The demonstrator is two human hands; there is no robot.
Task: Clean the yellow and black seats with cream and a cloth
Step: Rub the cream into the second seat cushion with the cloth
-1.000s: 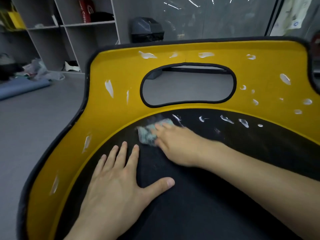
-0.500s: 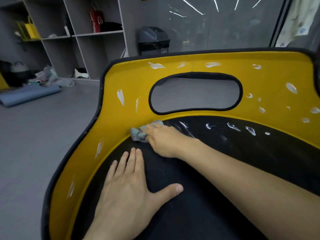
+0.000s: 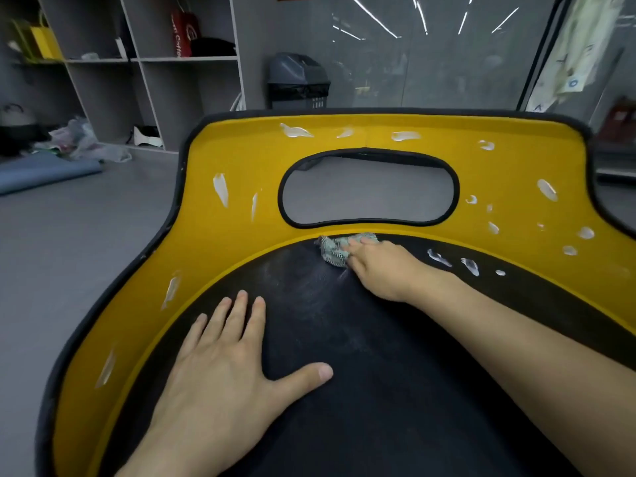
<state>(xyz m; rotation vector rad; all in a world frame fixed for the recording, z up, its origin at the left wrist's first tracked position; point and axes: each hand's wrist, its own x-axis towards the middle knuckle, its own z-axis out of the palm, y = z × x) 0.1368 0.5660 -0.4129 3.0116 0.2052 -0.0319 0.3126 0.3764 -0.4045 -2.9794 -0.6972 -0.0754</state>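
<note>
**A:** Where's the seat from you?

**B:** Right in front of me. The seat [image 3: 213, 235] has a yellow back rising beyond the black pad [image 3: 378, 390]. My left hand [image 3: 220, 366] lies flat and spread on the pad, bracing.

**A:** And the right?

**B:** My right hand [image 3: 382, 266] grips the bunched cloth [image 3: 332, 251] on the seam under the cut-out. The nearest cream dabs [image 3: 469, 266] sit just to its right along that seam, so I'd wipe rightward.
</note>
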